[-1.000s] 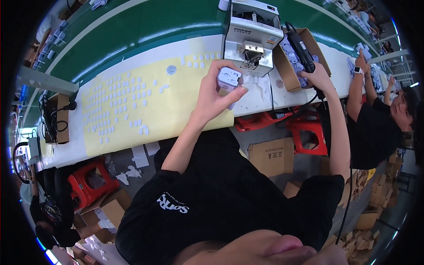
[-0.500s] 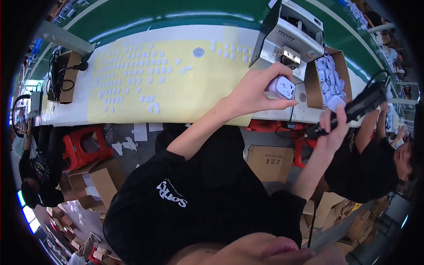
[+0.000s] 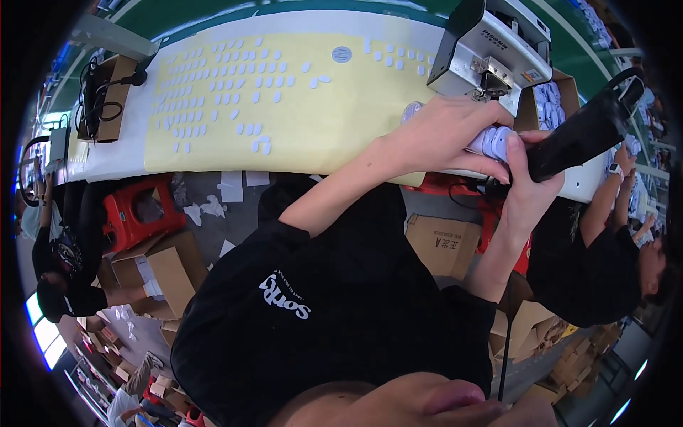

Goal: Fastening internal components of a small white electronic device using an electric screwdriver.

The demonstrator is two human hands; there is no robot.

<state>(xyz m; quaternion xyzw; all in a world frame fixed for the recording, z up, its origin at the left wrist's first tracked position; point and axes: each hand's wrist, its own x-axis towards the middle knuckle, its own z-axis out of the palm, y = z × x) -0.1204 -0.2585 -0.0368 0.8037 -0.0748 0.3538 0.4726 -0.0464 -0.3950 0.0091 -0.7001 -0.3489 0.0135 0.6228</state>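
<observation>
My left hand (image 3: 445, 135) is closed around a small white-lavender plastic housing (image 3: 491, 142), holding it over the table's right part, just in front of a metal machine. My right hand (image 3: 533, 181) grips a thick black electric screwdriver (image 3: 583, 139), whose body slants up to the right. The thumb and fingers of that hand also reach the housing's right end, so the two hands meet there. The screwdriver's tip and most of the housing's far side are hidden behind my hands.
The silver-grey box-shaped machine (image 3: 491, 46) stands behind my hands. Right of it is a cardboard box (image 3: 527, 110) with several white housings. Rows of small white oval pieces (image 3: 249, 67) lie on a yellow sheet (image 3: 356, 121). A co-worker (image 3: 597, 256) sits at the right.
My right hand has come left and up to the housing with the screwdriver. My left hand has turned over the housing, hiding more of it. The view has shifted slightly.
</observation>
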